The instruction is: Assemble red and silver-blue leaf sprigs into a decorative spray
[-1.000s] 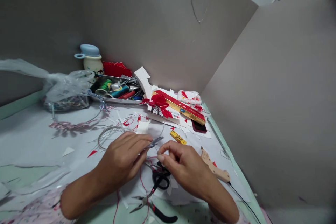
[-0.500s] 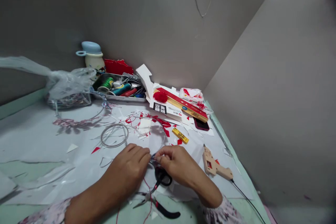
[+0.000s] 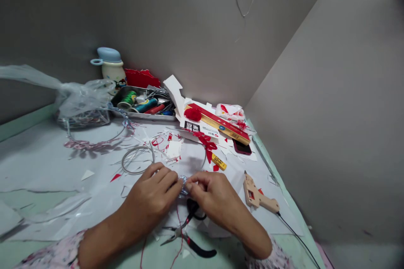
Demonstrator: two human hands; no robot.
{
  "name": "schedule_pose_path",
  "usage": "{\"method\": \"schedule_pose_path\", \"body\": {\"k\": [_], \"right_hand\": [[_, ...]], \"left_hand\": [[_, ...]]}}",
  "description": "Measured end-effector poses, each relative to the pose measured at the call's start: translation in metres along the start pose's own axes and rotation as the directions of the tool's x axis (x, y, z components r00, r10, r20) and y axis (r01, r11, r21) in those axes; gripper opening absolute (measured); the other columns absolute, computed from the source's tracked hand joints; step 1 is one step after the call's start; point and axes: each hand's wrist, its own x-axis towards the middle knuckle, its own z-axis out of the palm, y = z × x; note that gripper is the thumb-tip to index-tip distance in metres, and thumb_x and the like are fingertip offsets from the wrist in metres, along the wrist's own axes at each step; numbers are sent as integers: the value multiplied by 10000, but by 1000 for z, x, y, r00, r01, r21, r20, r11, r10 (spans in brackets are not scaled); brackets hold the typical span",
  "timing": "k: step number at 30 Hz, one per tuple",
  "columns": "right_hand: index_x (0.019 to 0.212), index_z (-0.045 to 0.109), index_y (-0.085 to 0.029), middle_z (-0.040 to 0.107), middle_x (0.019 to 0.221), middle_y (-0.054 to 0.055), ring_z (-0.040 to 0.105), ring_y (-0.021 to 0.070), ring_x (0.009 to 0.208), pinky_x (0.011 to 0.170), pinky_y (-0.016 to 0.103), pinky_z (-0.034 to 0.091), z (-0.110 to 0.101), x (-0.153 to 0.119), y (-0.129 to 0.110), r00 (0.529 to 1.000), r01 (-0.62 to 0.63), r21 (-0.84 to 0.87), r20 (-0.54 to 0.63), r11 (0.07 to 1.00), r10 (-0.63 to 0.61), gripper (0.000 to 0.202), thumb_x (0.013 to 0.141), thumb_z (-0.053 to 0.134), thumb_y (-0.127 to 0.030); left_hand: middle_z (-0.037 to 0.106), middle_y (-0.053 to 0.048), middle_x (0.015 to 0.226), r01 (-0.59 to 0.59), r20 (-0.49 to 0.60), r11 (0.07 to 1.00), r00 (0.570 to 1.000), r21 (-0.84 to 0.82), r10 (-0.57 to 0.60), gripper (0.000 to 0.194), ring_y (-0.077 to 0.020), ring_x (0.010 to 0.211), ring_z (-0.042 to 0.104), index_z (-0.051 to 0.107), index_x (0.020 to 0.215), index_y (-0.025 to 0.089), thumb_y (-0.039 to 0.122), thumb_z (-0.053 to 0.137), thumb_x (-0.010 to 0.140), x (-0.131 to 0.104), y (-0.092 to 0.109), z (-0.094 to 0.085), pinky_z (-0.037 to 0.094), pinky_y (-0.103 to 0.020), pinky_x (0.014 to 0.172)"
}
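Between my two hands is a thin wire hoop with red leaf-like pieces point(image 3: 206, 145) on its far side and a blue-and-silver section point(image 3: 183, 184) near me. My left hand point(image 3: 156, 189) is closed on that near section from the left. Opposite it, my right hand point(image 3: 211, 193) pinches the same spot with thumb and forefinger. A red thread point(image 3: 180, 222) hangs below my hands across the pliers point(image 3: 198, 247), which lie with jaws apart and dark handles. My fingertips partly hide the spot they grip.
Left of my hands are a coil of grey wire point(image 3: 123, 162) and a pink-flowered hoop point(image 3: 91, 146) beside a plastic bag point(image 3: 82, 98). A metal tray point(image 3: 151, 117) holds thread spools. At right lie a glue gun point(image 3: 257, 195), a yellow packet point(image 3: 218, 162) and a phone point(image 3: 242, 147).
The hoop has tilted and turned, its red pieces shifting up and right over part of the yellow packet. More of the blue-and-silver section shows between my fingers. Both hands keep their grip.
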Motion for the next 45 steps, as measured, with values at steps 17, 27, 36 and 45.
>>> {"method": "schedule_pose_path", "body": {"k": [17,27,36,45], "right_hand": [[788,771,-197,660,644,4,501,120,592,555,209,343,23,24,22,996,-37,-18,-85,999,36,299,790,477,-143],[920,790,-203,768,871,43,669,163,804,727,222,453,23,26,24,998,-53,9,-34,999,54,328,806,488,-143],[864,775,-215,760,819,19,654,142,735,652,213,433,28,31,25,995,-38,-96,-90,995,29,268,854,509,-185],[953,753,-212,770,908,63,688,188,829,722,260,452,29,41,11,999,26,-318,-32,948,-38,253,857,519,-194]], "left_hand": [[681,-96,732,192,330,956,908,223,-259,228,-282,725,629,718,783,117,-2,524,794,24,22,14,458,-434,765],[739,-120,814,106,471,976,863,191,-186,339,-271,763,672,741,965,90,37,460,782,14,44,2,432,-491,940],[748,-255,936,-53,445,944,889,326,-104,430,-368,853,689,737,1056,-5,150,504,730,6,61,13,449,-505,891],[725,-269,1076,-42,372,941,924,337,-92,444,-388,980,676,749,1043,2,161,533,688,-2,64,17,414,-511,941]]}}
